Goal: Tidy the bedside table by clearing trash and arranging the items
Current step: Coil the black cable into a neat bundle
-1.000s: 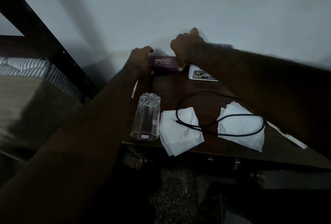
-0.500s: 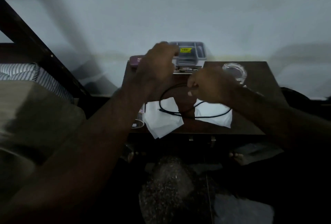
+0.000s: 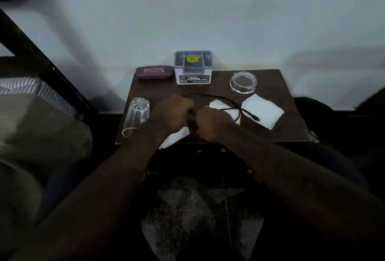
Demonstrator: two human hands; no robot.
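Observation:
A black cable (image 3: 230, 102) loops over the middle of the dark wooden bedside table (image 3: 291, 131). My left hand (image 3: 170, 112) and my right hand (image 3: 210, 121) are both closed on it near the front edge, knuckles almost touching. White tissues lie around them: one on the right (image 3: 262, 110), one under the cable (image 3: 220, 105), one half hidden beneath my left hand (image 3: 175, 138). A clear drinking glass (image 3: 136, 114) lies on its side at the front left.
Along the back edge sit a maroon spectacle case (image 3: 154, 71), a white lidded box (image 3: 193, 68) and a glass ashtray (image 3: 243, 82). A bed with striped mattress (image 3: 31, 89) and dark frame stands on the left. The wall is directly behind the table.
Both hands left the spectacle case and box at the back and came forward onto the cable. The camera pulled back, showing the whole table. The cable's end now lies on the right tissue.

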